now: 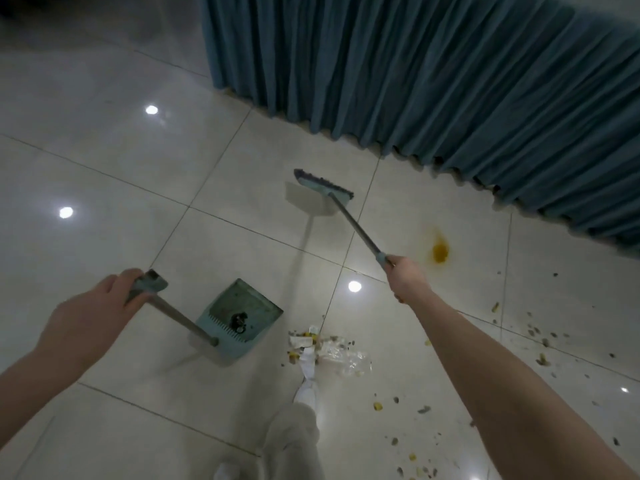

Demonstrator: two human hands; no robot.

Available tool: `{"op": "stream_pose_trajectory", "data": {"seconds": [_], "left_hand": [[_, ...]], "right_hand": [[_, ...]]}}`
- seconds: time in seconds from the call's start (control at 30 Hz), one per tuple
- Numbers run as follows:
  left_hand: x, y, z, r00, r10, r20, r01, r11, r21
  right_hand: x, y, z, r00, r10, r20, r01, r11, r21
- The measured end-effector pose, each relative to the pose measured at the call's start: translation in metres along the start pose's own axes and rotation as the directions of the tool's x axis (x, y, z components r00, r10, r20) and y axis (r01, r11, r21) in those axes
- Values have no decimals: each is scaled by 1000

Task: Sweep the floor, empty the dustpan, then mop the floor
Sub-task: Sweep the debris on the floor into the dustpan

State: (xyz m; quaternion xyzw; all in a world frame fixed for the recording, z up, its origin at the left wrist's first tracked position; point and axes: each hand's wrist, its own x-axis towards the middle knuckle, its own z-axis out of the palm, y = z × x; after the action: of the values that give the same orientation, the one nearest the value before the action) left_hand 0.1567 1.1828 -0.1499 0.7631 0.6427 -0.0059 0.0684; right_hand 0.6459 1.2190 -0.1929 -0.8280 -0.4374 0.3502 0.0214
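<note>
Dustpan (242, 310) tilts low on glossy tile floor (104, 150), left hand (90, 317) fingers curled round its handle, right hand (407, 275) gripping the broom (323, 187) beyond it, litter pile (325, 348) just right, teal curtain (415, 81) bounding the far side.

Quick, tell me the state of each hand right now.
Left hand: closed, gripping the dustpan by the top of its handle.
Right hand: closed, gripping the broom by the end of its handle.

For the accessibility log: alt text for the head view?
The right hand holds a broom and the left hand a long-handled dustpan over a tiled floor, beside a litter pile; a yellow stain lies near a teal curtain.
</note>
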Motion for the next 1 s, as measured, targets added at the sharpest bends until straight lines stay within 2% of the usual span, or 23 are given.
{"op": "stream_pose_trajectory", "data": {"seconds": [0.2, 0.4, 0.67, 1.0], "left_hand": [[35, -28, 15, 1000, 5, 7, -5, 1000, 15], [25, -40, 25, 997, -52, 60, 55, 997, -48], [13, 9, -16, 1000, 21, 21, -22, 1000, 22], [-45, 0, -5, 990, 141, 17, -141, 989, -41]], "right_hand": [[115, -36, 16, 1000, -8, 15, 9, 999, -50], [118, -25, 37, 995, -1, 102, 23, 977, -210], [17, 21, 53, 993, -35, 110, 69, 947, -315], [-199, 73, 111, 972, 58, 226, 38, 915, -402]]}}
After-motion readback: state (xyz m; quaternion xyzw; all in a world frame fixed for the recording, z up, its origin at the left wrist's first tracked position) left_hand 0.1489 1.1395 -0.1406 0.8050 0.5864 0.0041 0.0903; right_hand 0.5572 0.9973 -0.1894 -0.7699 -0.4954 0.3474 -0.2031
